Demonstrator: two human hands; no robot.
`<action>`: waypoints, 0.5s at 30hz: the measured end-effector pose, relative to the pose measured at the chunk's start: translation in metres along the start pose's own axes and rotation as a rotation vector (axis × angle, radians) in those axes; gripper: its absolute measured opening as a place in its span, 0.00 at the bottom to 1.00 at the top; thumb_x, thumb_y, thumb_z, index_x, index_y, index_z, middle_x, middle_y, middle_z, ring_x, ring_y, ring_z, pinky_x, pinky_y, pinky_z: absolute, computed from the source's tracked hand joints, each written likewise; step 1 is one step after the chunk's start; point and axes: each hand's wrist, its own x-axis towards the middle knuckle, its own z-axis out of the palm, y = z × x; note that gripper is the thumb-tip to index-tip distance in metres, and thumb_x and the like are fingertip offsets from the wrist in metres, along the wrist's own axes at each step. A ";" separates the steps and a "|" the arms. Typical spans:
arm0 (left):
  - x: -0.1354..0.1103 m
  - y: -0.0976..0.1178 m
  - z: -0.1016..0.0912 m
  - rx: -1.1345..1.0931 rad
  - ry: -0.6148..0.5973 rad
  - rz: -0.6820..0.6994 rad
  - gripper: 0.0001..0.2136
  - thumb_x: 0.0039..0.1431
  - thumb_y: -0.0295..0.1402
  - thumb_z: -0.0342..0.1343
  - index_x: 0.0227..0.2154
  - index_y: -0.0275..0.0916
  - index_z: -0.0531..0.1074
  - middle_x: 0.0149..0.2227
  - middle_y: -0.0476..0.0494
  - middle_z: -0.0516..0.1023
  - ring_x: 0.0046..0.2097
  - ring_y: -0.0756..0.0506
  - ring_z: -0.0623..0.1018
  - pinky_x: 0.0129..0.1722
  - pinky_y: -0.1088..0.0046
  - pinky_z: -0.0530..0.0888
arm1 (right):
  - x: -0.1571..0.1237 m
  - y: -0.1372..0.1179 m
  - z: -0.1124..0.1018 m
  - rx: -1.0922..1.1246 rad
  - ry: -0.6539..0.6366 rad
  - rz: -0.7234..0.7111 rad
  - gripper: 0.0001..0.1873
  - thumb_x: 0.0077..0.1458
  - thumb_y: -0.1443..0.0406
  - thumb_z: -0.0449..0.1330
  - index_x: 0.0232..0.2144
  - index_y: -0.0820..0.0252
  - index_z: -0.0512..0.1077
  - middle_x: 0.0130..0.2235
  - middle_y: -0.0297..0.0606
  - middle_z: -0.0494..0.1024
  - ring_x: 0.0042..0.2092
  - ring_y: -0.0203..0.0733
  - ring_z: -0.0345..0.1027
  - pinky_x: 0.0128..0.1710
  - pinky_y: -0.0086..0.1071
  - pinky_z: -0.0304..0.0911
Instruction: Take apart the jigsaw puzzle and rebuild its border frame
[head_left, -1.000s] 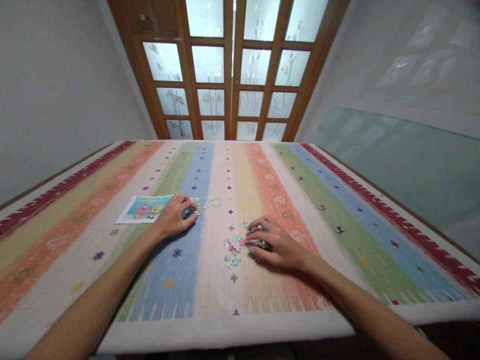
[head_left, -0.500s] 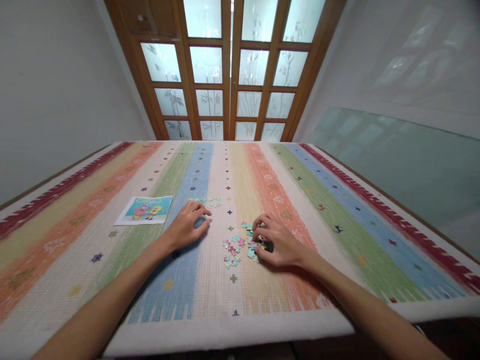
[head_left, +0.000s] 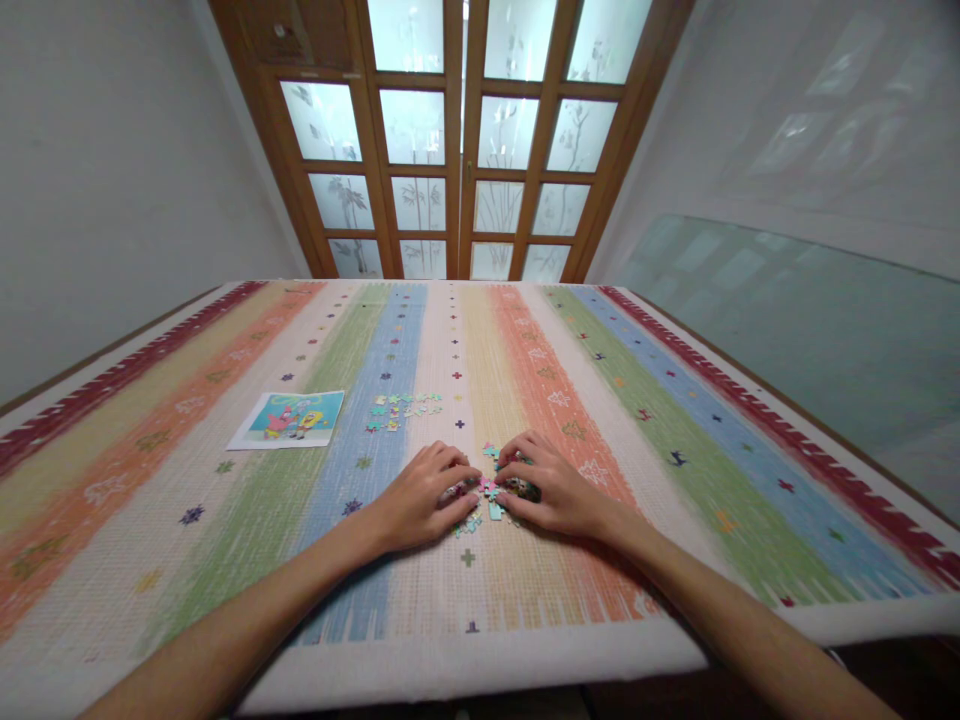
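Observation:
A small heap of loose puzzle pieces (head_left: 474,522) lies on the striped cloth near the front middle. My left hand (head_left: 420,497) rests at the heap's left side, fingers curled together with their tips on the pieces; what they pinch is hidden. My right hand (head_left: 555,492) sits at the heap's right side, fingers bent over a clump of darker puzzle pieces (head_left: 521,489). The fingertips of both hands nearly meet over the heap. A second, spread-out group of pieces (head_left: 405,408) lies further back to the left, apart from both hands.
A printed cartoon picture (head_left: 289,418) lies flat at the left. The striped woven cloth (head_left: 675,400) covers the whole table, its front edge close to me. Wooden glazed doors (head_left: 457,150) stand behind the table, and a glass panel (head_left: 810,330) leans at the right.
My left hand has left the far group of pieces and slid right and nearer to the heap, meeting my right hand. My right hand has stayed on the heap, its fingers shifting slightly.

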 end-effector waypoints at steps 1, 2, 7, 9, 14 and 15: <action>0.000 0.000 0.001 -0.002 0.006 -0.004 0.09 0.69 0.35 0.54 0.47 0.40 0.75 0.43 0.40 0.75 0.46 0.41 0.72 0.48 0.59 0.71 | 0.000 0.000 0.000 0.009 0.004 -0.005 0.05 0.64 0.63 0.62 0.39 0.58 0.78 0.41 0.43 0.75 0.46 0.47 0.67 0.48 0.43 0.64; 0.000 0.001 0.002 -0.004 0.011 -0.006 0.08 0.69 0.35 0.54 0.46 0.40 0.75 0.42 0.41 0.75 0.46 0.41 0.72 0.48 0.59 0.71 | 0.001 -0.001 0.000 0.017 0.008 -0.009 0.06 0.64 0.64 0.62 0.39 0.58 0.78 0.41 0.43 0.75 0.46 0.47 0.67 0.48 0.43 0.64; 0.000 0.002 0.006 -0.012 0.051 0.003 0.08 0.69 0.36 0.56 0.44 0.41 0.76 0.41 0.42 0.76 0.45 0.41 0.72 0.47 0.60 0.70 | 0.002 -0.003 0.000 0.030 0.012 -0.020 0.07 0.66 0.63 0.61 0.43 0.57 0.78 0.42 0.42 0.76 0.47 0.47 0.67 0.48 0.43 0.64; 0.000 0.002 0.008 0.002 0.071 0.013 0.07 0.69 0.36 0.55 0.42 0.40 0.76 0.40 0.42 0.76 0.44 0.42 0.72 0.46 0.62 0.70 | 0.002 -0.004 0.001 0.031 0.003 -0.024 0.07 0.66 0.63 0.61 0.43 0.57 0.78 0.42 0.42 0.76 0.47 0.46 0.67 0.49 0.43 0.64; 0.000 -0.002 0.007 0.053 0.091 0.045 0.06 0.68 0.33 0.54 0.40 0.39 0.76 0.39 0.42 0.77 0.43 0.42 0.72 0.44 0.62 0.69 | 0.002 -0.005 0.002 0.032 -0.005 -0.014 0.07 0.66 0.63 0.60 0.43 0.59 0.78 0.42 0.42 0.77 0.46 0.46 0.67 0.48 0.42 0.64; 0.000 -0.003 0.007 0.067 0.089 0.046 0.06 0.68 0.32 0.54 0.40 0.39 0.76 0.38 0.42 0.77 0.43 0.42 0.72 0.44 0.62 0.69 | 0.002 -0.005 0.002 0.029 -0.007 -0.011 0.07 0.66 0.63 0.60 0.43 0.58 0.78 0.42 0.42 0.77 0.46 0.46 0.67 0.48 0.42 0.64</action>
